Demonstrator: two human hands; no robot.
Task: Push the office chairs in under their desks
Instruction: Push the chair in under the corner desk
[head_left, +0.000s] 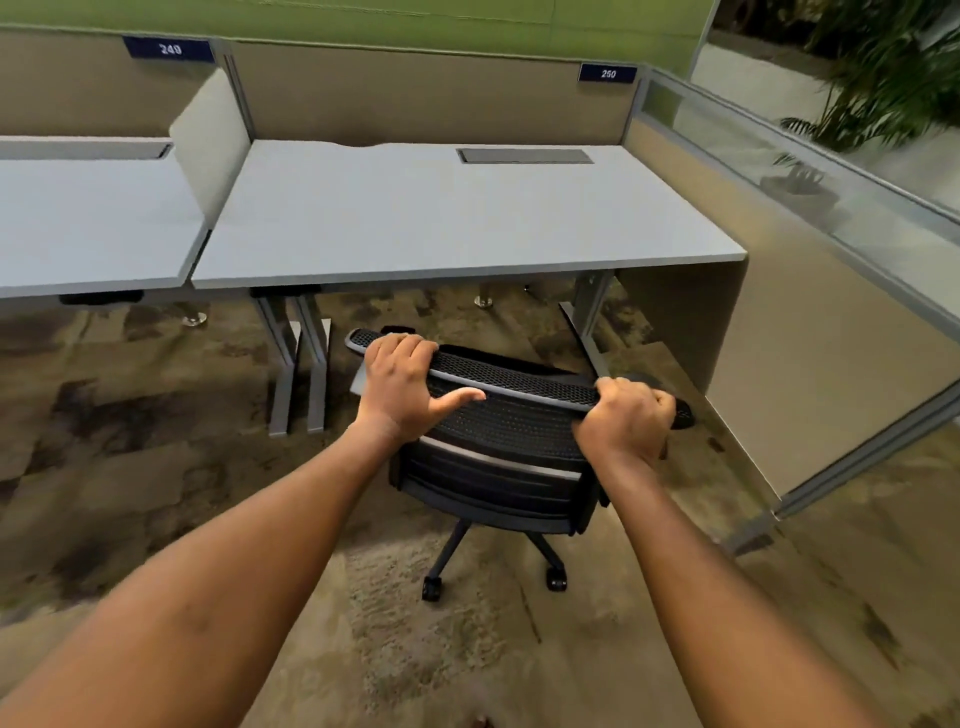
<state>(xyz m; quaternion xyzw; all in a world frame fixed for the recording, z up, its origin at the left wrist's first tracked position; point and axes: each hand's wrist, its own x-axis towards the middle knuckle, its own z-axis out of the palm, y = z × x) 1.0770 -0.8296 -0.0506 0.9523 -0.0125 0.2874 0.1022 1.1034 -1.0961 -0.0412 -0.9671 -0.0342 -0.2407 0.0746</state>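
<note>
Chair (498, 447) short of surface (457, 218), angled twd right panel (810, 332). Left hand (402, 387) + right hand (626, 421) clamp backrest top. Push even, swing left, keep casters clear of desk legs (296, 364).

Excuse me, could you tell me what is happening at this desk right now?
A person is gripping the top edge of a black mesh office chair with both hands, the left hand near its left end and the right hand at its right end. The chair stands on the carpet in front of the desk marked 250, not yet pushed under it.
</note>
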